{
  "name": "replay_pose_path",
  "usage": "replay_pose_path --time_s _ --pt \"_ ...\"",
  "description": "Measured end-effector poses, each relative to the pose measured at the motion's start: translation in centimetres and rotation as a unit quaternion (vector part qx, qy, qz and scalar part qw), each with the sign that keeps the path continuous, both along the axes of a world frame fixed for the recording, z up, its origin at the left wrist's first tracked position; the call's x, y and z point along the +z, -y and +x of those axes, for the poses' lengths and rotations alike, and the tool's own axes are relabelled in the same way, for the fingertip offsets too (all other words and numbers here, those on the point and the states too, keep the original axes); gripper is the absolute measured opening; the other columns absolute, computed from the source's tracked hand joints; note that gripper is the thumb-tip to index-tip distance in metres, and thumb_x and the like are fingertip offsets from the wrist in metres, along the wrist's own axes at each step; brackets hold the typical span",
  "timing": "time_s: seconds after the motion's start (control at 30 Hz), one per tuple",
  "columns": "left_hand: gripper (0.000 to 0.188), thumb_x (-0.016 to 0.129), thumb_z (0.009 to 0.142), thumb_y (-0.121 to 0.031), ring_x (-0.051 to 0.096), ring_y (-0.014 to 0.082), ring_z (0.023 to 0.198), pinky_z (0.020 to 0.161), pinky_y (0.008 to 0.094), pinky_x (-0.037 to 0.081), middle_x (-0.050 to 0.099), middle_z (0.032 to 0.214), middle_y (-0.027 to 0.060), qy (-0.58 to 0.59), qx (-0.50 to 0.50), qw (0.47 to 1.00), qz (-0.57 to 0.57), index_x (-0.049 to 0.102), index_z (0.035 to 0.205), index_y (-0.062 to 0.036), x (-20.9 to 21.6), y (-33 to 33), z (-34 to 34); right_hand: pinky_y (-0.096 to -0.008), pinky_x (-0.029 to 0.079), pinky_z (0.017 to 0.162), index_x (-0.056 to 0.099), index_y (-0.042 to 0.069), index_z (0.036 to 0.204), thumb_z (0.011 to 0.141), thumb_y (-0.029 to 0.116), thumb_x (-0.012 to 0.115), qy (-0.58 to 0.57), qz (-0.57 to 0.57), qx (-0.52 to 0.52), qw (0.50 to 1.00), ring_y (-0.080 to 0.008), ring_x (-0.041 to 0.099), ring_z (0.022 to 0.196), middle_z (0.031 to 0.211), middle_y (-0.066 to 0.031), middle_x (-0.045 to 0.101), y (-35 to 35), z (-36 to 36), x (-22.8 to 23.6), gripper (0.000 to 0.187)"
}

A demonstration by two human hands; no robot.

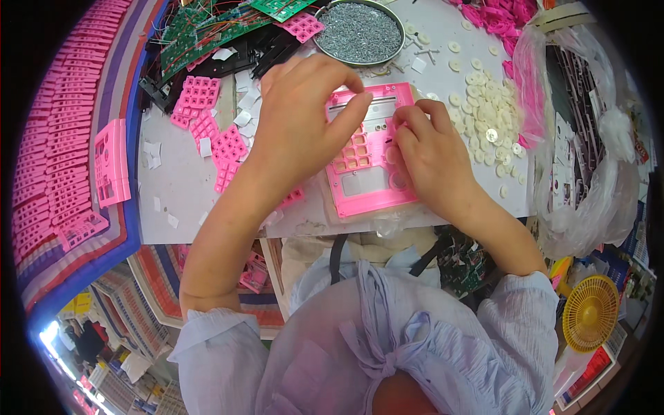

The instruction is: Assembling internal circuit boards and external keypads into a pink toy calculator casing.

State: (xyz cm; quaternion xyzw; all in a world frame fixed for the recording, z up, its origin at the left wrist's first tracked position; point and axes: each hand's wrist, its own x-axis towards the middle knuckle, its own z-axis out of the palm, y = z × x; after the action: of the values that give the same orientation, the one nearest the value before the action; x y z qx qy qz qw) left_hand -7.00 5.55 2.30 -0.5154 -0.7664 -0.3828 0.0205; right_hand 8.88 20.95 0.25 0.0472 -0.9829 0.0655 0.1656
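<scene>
A pink plastic casing (373, 202) lies face-inward on the table in front of me, with a silver strip, a keypad grid and a round opening in it. Above its upper left part, my left hand (301, 111) brings thumb and index finger together in a pinch; whatever is between them is too small to make out. At the casing's right side my right hand (436, 155) is closed, its fingers curled over the edge and the inside. Those fingers hide what they hold, if anything. A pink keypad piece (353, 153) sits in the casing's left part.
Beyond the casing stands a round tin of small screws (360, 33). White discs (487, 114) lie to its right, near a clear plastic bag (602, 138). Pink keypads (228, 144) and green circuit boards (207, 41) lie left. Stacked pink casings (59, 138) fill the far left.
</scene>
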Motion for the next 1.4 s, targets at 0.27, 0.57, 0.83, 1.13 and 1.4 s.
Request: replay_pose_path --time_s 0.27,0.57,0.83,1.13,1.4 --pt "0.021 0.069 0.086 -0.018 0.063 0.019 0.061 0.058 0.0311 0.047 0.068 0.074 0.0108 0.223 -0.134 0.946 -0.194 0.067 0.088 0.0033 0.6 0.0 2.1 -0.0374 0.055 0.067 0.062 -0.001 0.085 0.081 0.012 0.066 0.129 -0.094 0.027 0.987 -0.0284 0.065 0.083 0.092 -0.012 0.064 -0.8 -0.1 3.3 0.014" --pt "0.017 0.063 0.095 -0.013 0.056 0.0063 0.066 0.06 0.0241 0.045 0.066 0.077 0.0021 0.386 -0.057 0.918 -0.068 0.068 0.097 0.0029 -1.3 1.1 4.5 -0.0344 0.054 0.059 0.066 0.001 0.097 0.086 0.003 0.07 0.011 -0.352 -0.036 0.935 -0.0252 0.068 0.066 0.085 -0.0116 0.069 -0.9 1.4 1.7 0.012" --pt "0.01 0.068 0.09 -0.006 0.058 0.0101 0.065 0.059 0.0249 0.045 0.066 0.079 0.0062 0.228 0.039 0.971 -0.063 0.07 0.097 -0.0005 -1.6 4.5 5.2 -0.0389 0.05 0.076 0.068 0.009 0.092 0.074 0.011 0.076 0.065 -0.212 0.068 0.973 -0.0272 0.06 0.088 0.088 -0.0063 0.064 -2.0 2.2 1.5 0.02" --pt "0.012 0.07 0.088 -0.007 0.057 0.0139 0.062 0.057 0.0273 0.045 0.065 0.078 0.0069 0.234 0.031 0.97 -0.06 0.069 0.099 -0.0025 -1.4 6.3 6.8 -0.0382 0.05 0.073 0.064 0.008 0.082 0.077 0.018 0.071 0.145 -0.094 0.092 0.981 -0.0245 0.06 0.087 0.084 -0.0049 0.062 2.2 1.6 0.2 0.014" --pt "0.01 0.071 0.088 -0.011 0.062 0.026 0.062 0.056 0.0347 0.047 0.065 0.077 0.0108 0.191 -0.04 0.979 -0.061 0.067 0.093 -0.0033 -1.6 5.7 9.6 -0.0367 0.053 0.069 0.071 0.002 0.099 0.077 0.006 0.074 0.034 -0.256 0.078 0.963 -0.027 0.062 0.075 0.078 -0.0075 0.064 2.7 3.4 2.4 0.023"
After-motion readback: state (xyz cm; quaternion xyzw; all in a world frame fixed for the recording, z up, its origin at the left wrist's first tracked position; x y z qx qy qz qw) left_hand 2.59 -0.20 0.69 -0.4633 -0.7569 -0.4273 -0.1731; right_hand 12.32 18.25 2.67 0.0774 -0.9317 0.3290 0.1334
